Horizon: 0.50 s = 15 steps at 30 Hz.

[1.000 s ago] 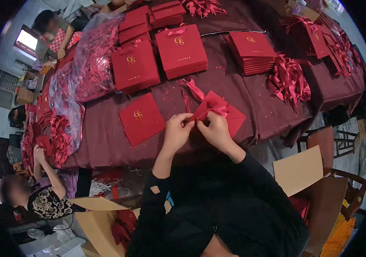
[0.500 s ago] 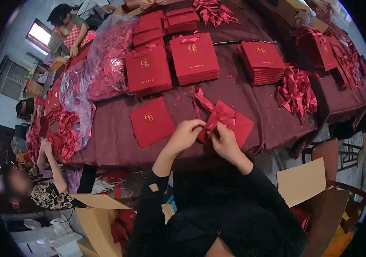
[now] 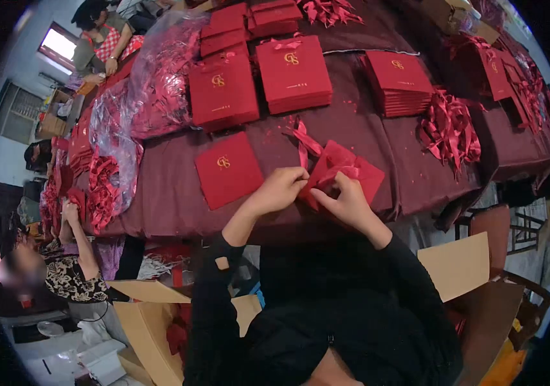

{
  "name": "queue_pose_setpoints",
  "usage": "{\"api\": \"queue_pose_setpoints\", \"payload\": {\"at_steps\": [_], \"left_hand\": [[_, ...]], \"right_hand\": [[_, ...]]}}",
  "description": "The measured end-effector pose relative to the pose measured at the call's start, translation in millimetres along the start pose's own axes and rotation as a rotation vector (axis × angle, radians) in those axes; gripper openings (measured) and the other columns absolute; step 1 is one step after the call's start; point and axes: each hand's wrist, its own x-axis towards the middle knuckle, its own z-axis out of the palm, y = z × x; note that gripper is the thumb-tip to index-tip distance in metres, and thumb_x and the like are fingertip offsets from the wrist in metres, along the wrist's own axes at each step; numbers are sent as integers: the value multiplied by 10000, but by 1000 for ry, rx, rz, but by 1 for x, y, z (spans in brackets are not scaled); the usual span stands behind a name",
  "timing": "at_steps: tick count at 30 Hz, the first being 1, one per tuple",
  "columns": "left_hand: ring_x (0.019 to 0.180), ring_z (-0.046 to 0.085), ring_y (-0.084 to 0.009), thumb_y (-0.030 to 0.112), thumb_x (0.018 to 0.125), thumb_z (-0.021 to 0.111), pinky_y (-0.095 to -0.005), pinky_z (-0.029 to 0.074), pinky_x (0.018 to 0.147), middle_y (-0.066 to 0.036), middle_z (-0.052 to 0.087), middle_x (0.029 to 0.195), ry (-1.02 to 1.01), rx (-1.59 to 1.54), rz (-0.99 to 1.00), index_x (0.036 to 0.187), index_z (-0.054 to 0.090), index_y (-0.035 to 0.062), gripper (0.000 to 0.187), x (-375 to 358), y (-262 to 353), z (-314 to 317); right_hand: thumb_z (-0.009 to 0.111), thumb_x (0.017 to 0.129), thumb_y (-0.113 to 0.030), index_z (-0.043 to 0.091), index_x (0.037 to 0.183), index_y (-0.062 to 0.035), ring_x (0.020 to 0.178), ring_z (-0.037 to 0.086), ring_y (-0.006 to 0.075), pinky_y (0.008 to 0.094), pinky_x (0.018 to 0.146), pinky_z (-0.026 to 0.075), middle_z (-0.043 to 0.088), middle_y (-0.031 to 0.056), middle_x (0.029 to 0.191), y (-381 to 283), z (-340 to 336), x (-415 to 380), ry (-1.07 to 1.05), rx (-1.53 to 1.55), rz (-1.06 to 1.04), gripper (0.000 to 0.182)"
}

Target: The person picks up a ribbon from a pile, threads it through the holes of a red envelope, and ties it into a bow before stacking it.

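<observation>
A red paper gift bag (image 3: 368, 182) lies tilted near the table's front edge, with a glossy red ribbon (image 3: 350, 168) across its upper face. At its left edge my left hand (image 3: 280, 190) is closed, fingertips pinched together at the bag's ribbon end; the exact grip is partly hidden. My right hand (image 3: 347, 204) rests over the bag's lower part, its fingers curled at the ribbon and its thumb pointing left. A flat red bag with a gold logo (image 3: 229, 170) lies left of my hands. Just beyond them is a loose ribbon piece (image 3: 303, 143).
Stacks of red bags (image 3: 294, 76) stand farther back, another stack (image 3: 400, 83) to the right. A ribbon heap (image 3: 450, 132) lies beside it. A plastic sack (image 3: 165, 83) fills the left. Open cardboard boxes (image 3: 453, 265) flank me. Two people work at left.
The view has shifted slightly, so the table items sit higher. My right thumb and forefinger have spread farther apart over the bag. My left hand stays pinched at its left edge.
</observation>
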Motion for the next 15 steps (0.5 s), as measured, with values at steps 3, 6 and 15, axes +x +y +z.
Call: {"api": "queue_pose_setpoints", "payload": {"at_steps": [3, 6, 15], "left_hand": [[679, 619, -211, 93, 878, 565, -356, 485, 613, -158, 618, 764, 35, 81, 81, 906, 584, -27, 125, -1, -2, -4], [658, 596, -122, 77, 913, 530, -281, 481, 582, -74, 619, 735, 152, -164, -219, 898, 589, -15, 111, -5, -3, -32], [634, 566, -108, 84, 910, 535, -256, 459, 587, -48, 594, 702, 320, -18, -233, 886, 588, -22, 120, -8, -35, -87]], "right_hand": [[781, 749, -271, 571, 796, 28, 577, 632, 238, 324, 527, 473, 628, 149, 676, -4, -12, 2, -83, -15, 29, 368], [778, 756, -273, 564, 787, 7, 574, 622, 207, 304, 536, 477, 615, 115, 651, -7, -19, 3, -137, 98, 35, 353], [767, 769, -251, 544, 874, -28, 570, 603, 157, 279, 541, 486, 602, 65, 652, -2, -16, -1, -156, 130, 10, 332]]}}
